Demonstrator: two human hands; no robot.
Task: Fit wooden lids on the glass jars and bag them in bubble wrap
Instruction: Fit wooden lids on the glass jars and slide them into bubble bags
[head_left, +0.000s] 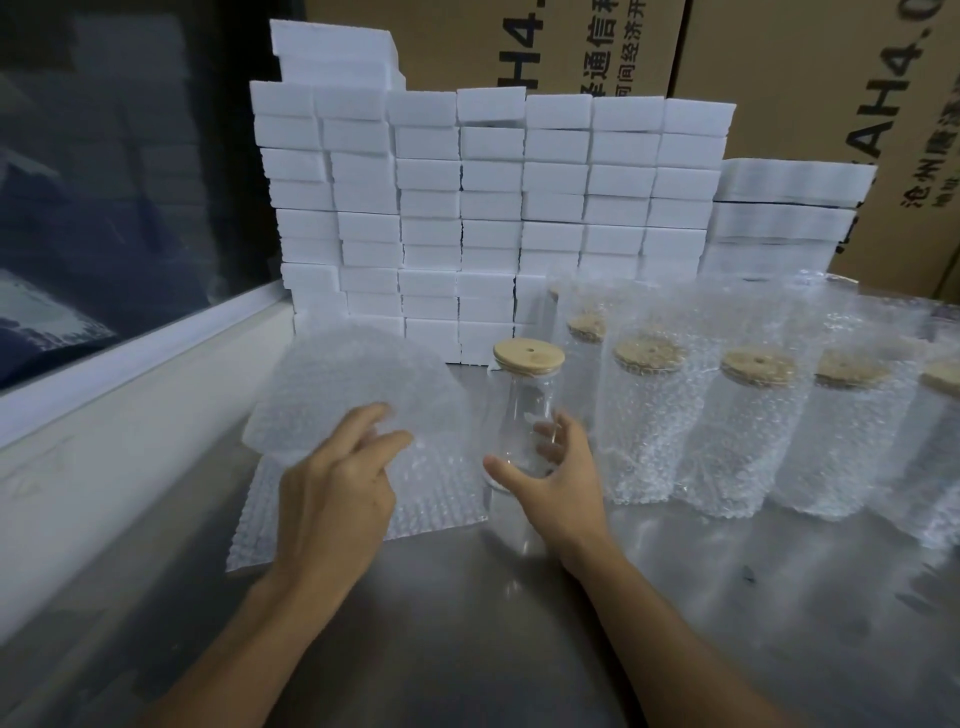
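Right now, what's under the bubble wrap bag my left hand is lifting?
More bubble wrap sheets lie flat on the metal table beneath the raised bag. The left hand covers part of the stack, so its count stays unclear.

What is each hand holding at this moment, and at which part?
The left hand holds a bubble wrap bag by its lower edge. The right hand grips the glass jar around its lower body.

Lidded clear jar (525, 415) upright beside bubble-wrap bag (353, 395).

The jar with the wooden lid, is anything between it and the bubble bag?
Nothing visible. The jar stands right beside the bubble bag, which the left hand lifts; the right hand grips the jar.
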